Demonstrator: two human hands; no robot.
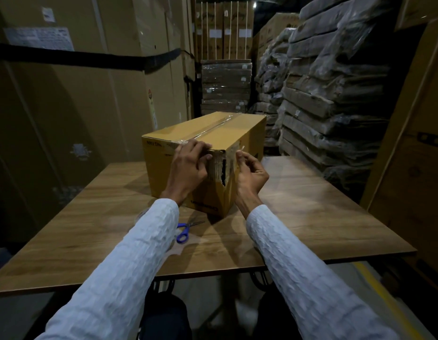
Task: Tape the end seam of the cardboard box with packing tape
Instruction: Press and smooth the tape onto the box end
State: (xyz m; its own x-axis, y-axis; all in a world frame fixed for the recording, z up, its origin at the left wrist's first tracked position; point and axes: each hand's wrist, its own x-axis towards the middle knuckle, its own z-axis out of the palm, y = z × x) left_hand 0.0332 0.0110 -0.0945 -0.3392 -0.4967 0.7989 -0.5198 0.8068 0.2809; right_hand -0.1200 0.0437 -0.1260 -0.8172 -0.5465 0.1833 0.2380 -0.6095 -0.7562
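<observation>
On wooden table [299, 217], cardboard box [178, 173], blue scissors [183, 233] beside left sleeve [129, 261]

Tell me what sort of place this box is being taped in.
Most likely a warehouse or storeroom: tall cardboard cartons on the left, plastic-wrapped flat packs stacked on the right, and a wooden table serving as a packing bench.

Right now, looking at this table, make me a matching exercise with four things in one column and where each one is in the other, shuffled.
Things:
1. scissors
2. cardboard box
3. left hand
4. right hand

Places:
A. on the box's near top edge
B. at the box's near corner, fingers at the tape
C. flat on the table beside the left sleeve
D. standing on the wooden table

Pairs: 1-C, 2-D, 3-A, 4-B
</observation>
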